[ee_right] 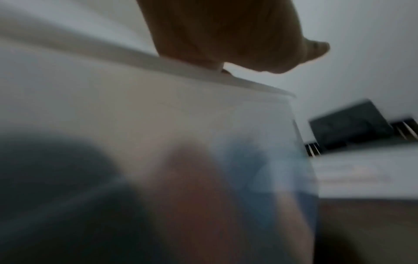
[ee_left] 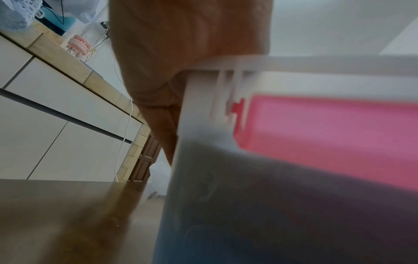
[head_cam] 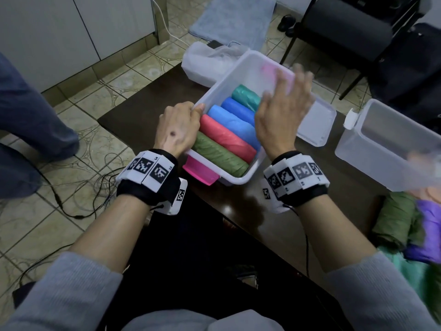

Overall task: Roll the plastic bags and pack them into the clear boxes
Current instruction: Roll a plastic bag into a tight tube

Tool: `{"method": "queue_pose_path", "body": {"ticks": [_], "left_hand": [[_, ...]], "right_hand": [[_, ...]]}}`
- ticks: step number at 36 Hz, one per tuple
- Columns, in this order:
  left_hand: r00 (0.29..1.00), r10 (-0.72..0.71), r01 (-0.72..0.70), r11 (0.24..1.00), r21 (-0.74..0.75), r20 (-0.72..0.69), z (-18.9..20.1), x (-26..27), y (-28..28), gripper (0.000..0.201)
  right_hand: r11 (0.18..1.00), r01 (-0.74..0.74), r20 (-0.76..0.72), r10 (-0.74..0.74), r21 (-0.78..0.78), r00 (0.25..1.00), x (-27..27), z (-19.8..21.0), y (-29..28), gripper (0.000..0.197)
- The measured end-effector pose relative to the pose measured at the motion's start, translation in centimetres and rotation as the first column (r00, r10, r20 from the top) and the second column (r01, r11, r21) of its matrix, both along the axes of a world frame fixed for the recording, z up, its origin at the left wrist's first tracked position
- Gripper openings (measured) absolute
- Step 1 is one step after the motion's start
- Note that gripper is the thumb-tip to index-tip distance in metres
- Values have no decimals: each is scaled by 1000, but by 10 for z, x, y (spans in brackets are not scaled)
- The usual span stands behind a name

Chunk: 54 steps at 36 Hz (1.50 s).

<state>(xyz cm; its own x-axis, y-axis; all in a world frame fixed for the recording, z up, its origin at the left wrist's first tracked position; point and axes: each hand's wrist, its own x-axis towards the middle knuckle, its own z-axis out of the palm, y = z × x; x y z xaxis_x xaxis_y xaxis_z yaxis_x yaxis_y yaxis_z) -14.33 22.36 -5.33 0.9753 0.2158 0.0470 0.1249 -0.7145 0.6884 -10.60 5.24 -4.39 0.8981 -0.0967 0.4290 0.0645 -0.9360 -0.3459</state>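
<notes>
1. Clear box: 5 rolled bags fill the near part; open room remains at the far end.
2. Right hand blocks the right rim.
3. Bare dark table lies left.
4. Lid and second box crowd the right.

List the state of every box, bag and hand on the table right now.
clear box: open, tilted, holding five rolled bags side by side.
rolled bags: packed in a row, green nearest.
pink latch: hanging open at the near end.
second box: open, no bags visible inside.
lid: off, lying on the table.
left hand: grips the box rim.
right hand: open, blurred, over the box.
</notes>
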Motion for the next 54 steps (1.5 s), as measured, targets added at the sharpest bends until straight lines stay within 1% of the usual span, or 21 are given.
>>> {"method": "queue_pose_path", "body": {"ticks": [1,2,3,4,5,6,7,8,9,12,17,23,28,36,40,44,47,48,50,52,54], "left_hand": [[1000,0,0,1000,3,-1,0,0,0,42],[1000,0,0,1000,6,-2,1,1,-1,42],[1000,-1,1,1000,9,-7,1,1,-1,42],[1000,-2,2,1000,10,-15,2,1,-1,42],[1000,-3,3,1000,10,-24,2,2,-2,42],[999,-3,3,1000,8,-34,2,2,-2,42],[999,-3,4,1000,5,-43,2,3,-2,43],[999,-4,4,1000,6,-50,1,3,-3,43],[999,3,-2,1000,6,-54,1,3,-2,44],[998,20,-20,1000,3,-66,-1,2,-1,45],[996,25,-24,1000,7,-86,2,0,1,43],[998,16,-13,999,40,-63,6,-3,3,45],[995,11,-5,998,59,-104,6,-4,4,46],[988,22,-11,997,72,-154,5,0,5,45],[983,43,-21,992,125,-179,5,1,2,45],[980,56,-18,981,192,-191,9,-2,-3,44],[994,13,8,983,186,-112,20,-6,-10,46],[998,-14,24,984,179,-58,26,-9,-15,47],[994,-96,87,985,151,56,42,-17,-31,45],[975,-190,175,976,126,119,57,-26,-56,42],[947,-292,278,954,111,136,62,-34,-88,39]], "right_hand": [[985,86,13,-89,149,996,-3,1,-3,52],[937,144,-29,-142,319,989,-4,-1,-5,54],[853,190,-111,-155,486,982,-6,-1,-8,54],[739,231,-191,-140,633,972,-5,-6,-11,52],[605,269,-257,-109,749,960,-5,-10,-12,46],[465,308,-304,-86,830,949,-5,-14,-12,35],[350,335,-332,-71,875,941,-5,-15,-11,22],[282,346,-341,-70,895,938,-6,-16,-8,19],[267,359,-354,-66,895,933,-5,-16,-5,24],[292,357,-352,-72,887,933,-7,-16,-1,32],[270,358,-362,-38,894,931,-10,-18,-2,30],[242,343,-348,-24,908,937,-13,-24,-3,30],[247,368,-376,-17,896,927,-13,-26,-4,32],[210,391,-397,-15,896,918,-9,-28,-1,32],[208,372,-380,2,905,925,-12,-28,0,22],[234,340,-359,42,911,933,-15,-28,-3,30],[211,297,-330,146,931,933,-22,-28,-9,25],[198,278,-314,181,940,932,-24,-29,-15,21],[205,272,-314,212,940,925,-29,-29,-31,23],[224,293,-336,188,929,923,-34,-30,-51,23],[303,306,-354,118,903,928,-41,-31,-74,26]]}}
